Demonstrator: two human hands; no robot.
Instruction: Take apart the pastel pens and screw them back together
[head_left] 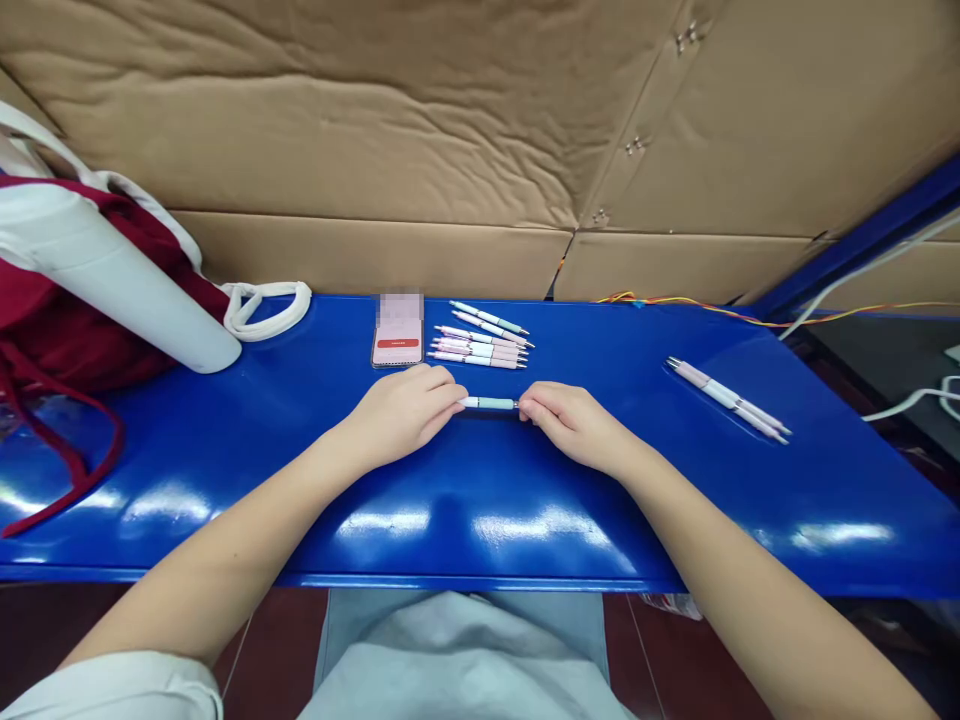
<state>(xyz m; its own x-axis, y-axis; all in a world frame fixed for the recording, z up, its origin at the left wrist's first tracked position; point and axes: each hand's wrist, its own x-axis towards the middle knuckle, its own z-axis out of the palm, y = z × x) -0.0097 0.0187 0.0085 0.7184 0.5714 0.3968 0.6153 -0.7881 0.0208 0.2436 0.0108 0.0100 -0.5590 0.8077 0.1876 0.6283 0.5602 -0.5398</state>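
Between my two hands a pen with a pale green grip and a white barrel lies level, just over the blue tabletop. My left hand pinches its white end, which the fingers hide. At the other end, the fingers of my right hand close on the tip. Beyond my hands lies a group of several pens, some with pink grips and some with green. Off to the right rest two more pens, side by side and slanted.
A phone with a lit screen lies left of the pen group. Farther left stand a dark red bag and a white cylinder. Brown cardboard walls the back. Wires run along the rear right edge.
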